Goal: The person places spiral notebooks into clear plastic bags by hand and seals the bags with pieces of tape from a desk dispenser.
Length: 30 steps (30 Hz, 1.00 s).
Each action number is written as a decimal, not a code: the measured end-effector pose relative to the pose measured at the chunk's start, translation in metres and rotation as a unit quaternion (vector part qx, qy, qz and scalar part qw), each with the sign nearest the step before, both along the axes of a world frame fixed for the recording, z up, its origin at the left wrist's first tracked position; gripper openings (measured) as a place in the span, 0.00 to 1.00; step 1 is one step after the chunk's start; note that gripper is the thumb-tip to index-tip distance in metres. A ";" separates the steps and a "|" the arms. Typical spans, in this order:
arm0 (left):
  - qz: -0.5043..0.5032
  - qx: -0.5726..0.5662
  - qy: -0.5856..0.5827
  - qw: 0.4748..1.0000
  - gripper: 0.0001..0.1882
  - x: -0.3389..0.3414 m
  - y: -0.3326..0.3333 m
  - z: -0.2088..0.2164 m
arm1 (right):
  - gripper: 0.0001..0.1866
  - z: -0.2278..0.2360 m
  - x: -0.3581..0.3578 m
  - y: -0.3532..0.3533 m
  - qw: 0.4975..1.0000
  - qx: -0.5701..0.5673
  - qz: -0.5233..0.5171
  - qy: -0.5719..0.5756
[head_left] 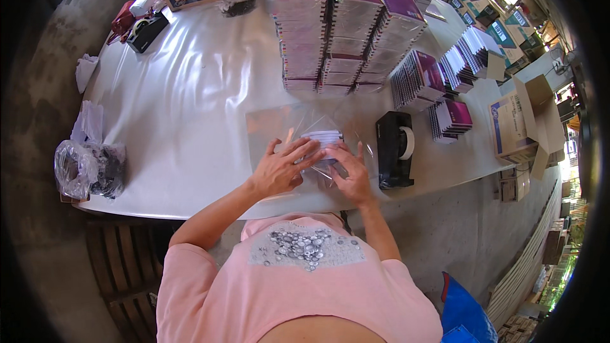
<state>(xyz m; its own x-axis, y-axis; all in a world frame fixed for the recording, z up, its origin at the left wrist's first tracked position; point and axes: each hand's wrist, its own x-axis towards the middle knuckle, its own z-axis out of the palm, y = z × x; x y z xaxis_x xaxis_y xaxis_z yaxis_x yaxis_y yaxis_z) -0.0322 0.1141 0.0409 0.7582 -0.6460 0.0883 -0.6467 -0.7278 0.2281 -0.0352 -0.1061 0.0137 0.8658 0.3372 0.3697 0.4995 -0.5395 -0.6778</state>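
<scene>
In front of my body lies a sheet of clear plastic film (270, 128) on the table, with a small white packet or stack of booklets (323, 136) on it, partly covered by film and fingers. My left hand (284, 164) rests over the packet's near left side, fingers stretched out and slightly spread. From the right, my right hand (351, 171) touches its near right side, thumb and fingers apart. Both sets of fingertips almost meet on the packet. Just right of my right hand stands a black tape dispenser (394, 150) with a roll of clear tape.
Tall stacks of purple spiral notebooks (298, 32) rise beyond the film; shorter notebook piles (416, 82) stand at right. An opened carton (511, 121) is at the right edge. Bundled plastic (89, 168) sits at left, another tape dispenser (147, 32) at far left.
</scene>
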 end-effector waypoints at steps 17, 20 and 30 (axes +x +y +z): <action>0.089 -0.490 0.427 0.754 0.10 0.102 -0.015 -0.004 | 0.21 0.000 0.010 0.000 0.991 -0.106 0.025 -0.081; 0.164 -0.508 0.085 0.841 0.13 0.095 -0.016 0.031 | 0.20 -0.004 0.010 -0.004 0.992 -0.108 0.014 -0.069; -0.097 -0.061 -0.035 0.993 0.33 0.041 0.011 -0.011 | 0.26 0.011 -0.001 -0.004 0.997 -0.002 0.069 0.035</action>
